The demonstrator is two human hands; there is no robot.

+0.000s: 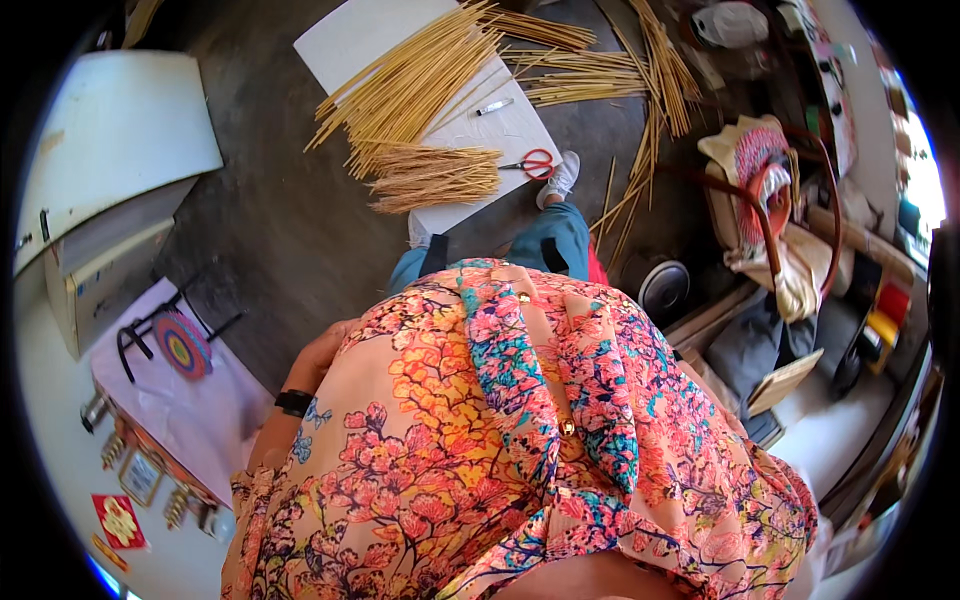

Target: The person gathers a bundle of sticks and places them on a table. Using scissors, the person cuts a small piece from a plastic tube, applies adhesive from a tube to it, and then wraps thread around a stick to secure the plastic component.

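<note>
A person is standing and looking straight down over a loose blouse (520,440) printed with pink, orange and teal flowers, which is filling the lower middle of the view. The left hand (318,358) is resting against the left hip, partly tucked behind the blouse's fabric, with a black wristband (293,402) sitting just below it on the wrist. Its grip is hidden by the cloth, so whether it is clenched or released cannot be told. The right hand is not showing anywhere.

Just beyond the left hand, teal trousers (545,240) are leading down to light shoes (562,176) on a dark grey floor (270,230). Well to the left of the hand, a low counter draped in a pale cloth (200,410) is carrying a round rainbow-coloured woven disc (182,346).

Farther ahead of the hand, past the shoes, a white sheet (520,130) is lying on the floor. Bundles of thin tan sticks (420,100) are fanning across it, with red-handled scissors (532,163) and a marker pen (494,106) lying beside them. More sticks are scattering off to the right.
</note>
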